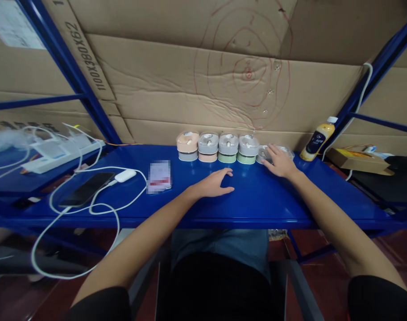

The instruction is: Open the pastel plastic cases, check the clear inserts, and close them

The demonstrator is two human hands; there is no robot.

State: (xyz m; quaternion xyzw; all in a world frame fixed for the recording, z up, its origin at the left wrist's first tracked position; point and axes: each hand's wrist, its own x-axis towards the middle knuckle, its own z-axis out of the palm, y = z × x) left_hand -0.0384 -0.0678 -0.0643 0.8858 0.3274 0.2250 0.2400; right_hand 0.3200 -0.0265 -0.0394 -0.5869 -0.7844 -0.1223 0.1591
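Observation:
My left hand (pixel 218 183) hovers above the blue table with fingers apart and nothing in it. Along the back stands a row of small rounded plastic containers, stacked in pairs: a peach one (pixel 187 143) over grey, a grey one (pixel 208 145) over peach, and two grey ones (pixel 228 145) (pixel 248 145) over green. To their right, low grey containers (pixel 287 151) sit in a single layer. My right hand (pixel 281 161) lies over these, fingers spread and thumb toward the row. It partly hides them, and whether it grips one does not show.
A bottle (pixel 319 139) of yellow drink stands at the right, near an open cardboard box (pixel 359 161). At left lie a phone (pixel 88 189), looping white cables, a white charger piece (pixel 125 175) and a power strip (pixel 63 156). A blurred-out card (pixel 159 176) lies left of my hands. Cardboard (pixel 163 89) walls the back.

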